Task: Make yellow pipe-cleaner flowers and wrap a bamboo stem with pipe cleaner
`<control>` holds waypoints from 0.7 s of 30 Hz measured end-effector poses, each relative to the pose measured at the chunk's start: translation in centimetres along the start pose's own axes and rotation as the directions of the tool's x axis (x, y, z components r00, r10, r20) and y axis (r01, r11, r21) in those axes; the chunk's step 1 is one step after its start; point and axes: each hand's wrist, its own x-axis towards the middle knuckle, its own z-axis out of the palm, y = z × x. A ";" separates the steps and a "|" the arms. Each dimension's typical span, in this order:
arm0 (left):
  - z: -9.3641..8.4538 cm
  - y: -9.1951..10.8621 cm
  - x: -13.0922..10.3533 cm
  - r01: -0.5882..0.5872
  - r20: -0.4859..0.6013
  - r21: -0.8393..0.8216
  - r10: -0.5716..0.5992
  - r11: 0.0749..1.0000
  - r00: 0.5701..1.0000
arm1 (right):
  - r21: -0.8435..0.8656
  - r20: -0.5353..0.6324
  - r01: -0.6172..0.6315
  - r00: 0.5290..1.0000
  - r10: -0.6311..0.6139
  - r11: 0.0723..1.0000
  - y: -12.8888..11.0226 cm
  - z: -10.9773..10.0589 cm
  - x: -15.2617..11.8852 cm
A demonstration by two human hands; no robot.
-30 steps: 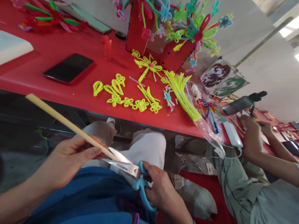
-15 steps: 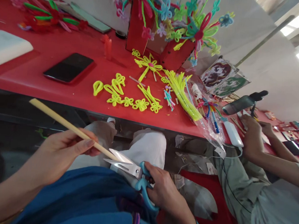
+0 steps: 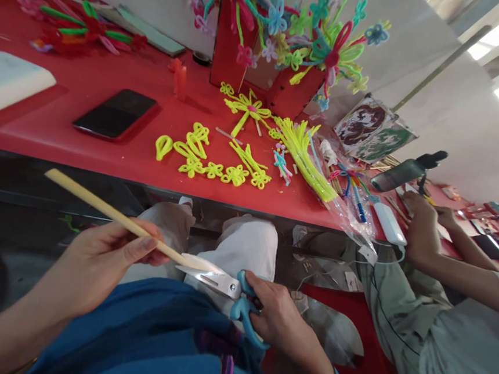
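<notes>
My left hand point(image 3: 112, 256) pinches a pale wooden stick point(image 3: 89, 197), slanting from upper left down toward the scissors. In my right hand point(image 3: 280, 312) are blue-handled scissors point(image 3: 213, 280), fingers in the loops. The blades point left and lie almost closed at the stick's lower right end. Both hands are above my lap, in front of the table. Beyond them, on the red table point(image 3: 81, 158), lie yellow pipe-cleaner flowers point(image 3: 234, 174), a larger yellow flower point(image 3: 251, 109) and a bundle of yellow pipe cleaners point(image 3: 306, 160) in a clear bag.
A black phone point(image 3: 116, 113) rests left on the table, near a white box-like object point(image 3: 12, 82). Red boxes point(image 3: 231, 46) with colourful pipe-cleaner flowers stand at the back. To the right, a co-worker's arms point(image 3: 429, 232) reach over the table.
The scissor blades have come closer together on the stick's end. My right hand has shifted slightly right and down; the stick's upper end has dipped a little.
</notes>
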 end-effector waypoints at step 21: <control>1.9 2.1 0.2 0.253 -0.049 -0.183 -0.266 0.950 0.963 | -0.036 0.070 0.010 0.997 -0.008 0.999 -0.4 -1.4 -0.3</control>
